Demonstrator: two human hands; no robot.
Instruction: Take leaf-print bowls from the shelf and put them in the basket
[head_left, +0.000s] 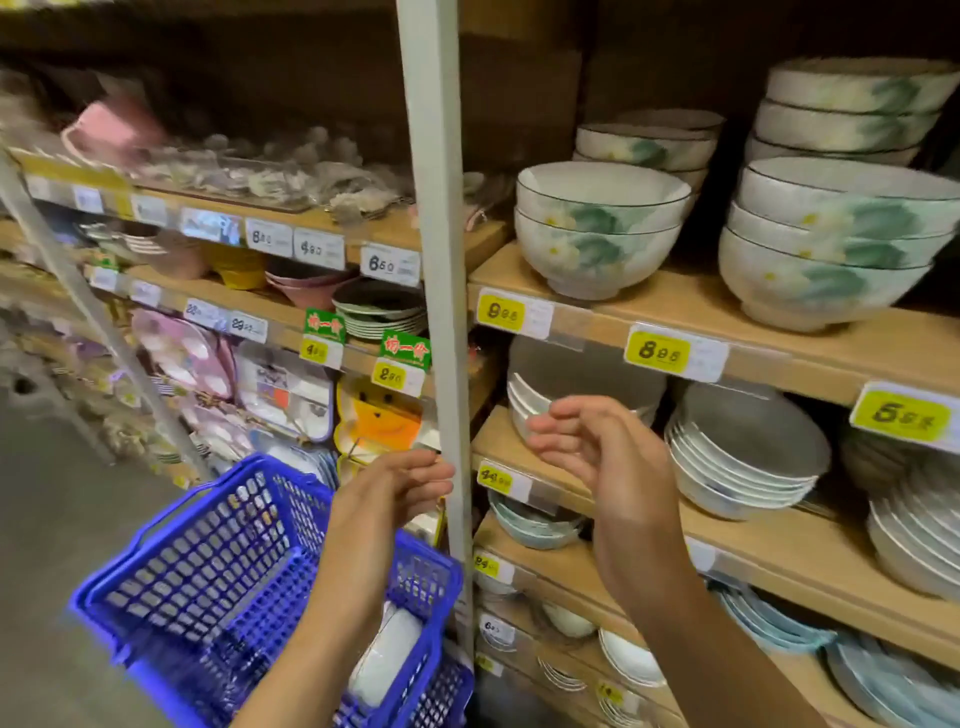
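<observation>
Both hands are raised in front of the shelving and hold nothing. The left hand (400, 488) is at the left side of the white post (434, 260). Its fingers are loosely bent and close together, with the tips just beside the post's edge; I cannot tell if they touch it. The right hand (597, 457) is at the right side of the post, palm turned towards it, fingers relaxed and a little spread.

The leaf-print bowls (597, 228) stand on a wooden shelf board (675, 306) to the right of the post, higher than the right hand: a stack of two nearest the post, a stack of three further right, more stacks behind. The blue basket (171, 561) is low at the left of the post, under the left forearm, and a white dish (387, 654) lies inside it. Yellow price labels (501, 312) sit on the board's front edge, just right of the post.
</observation>
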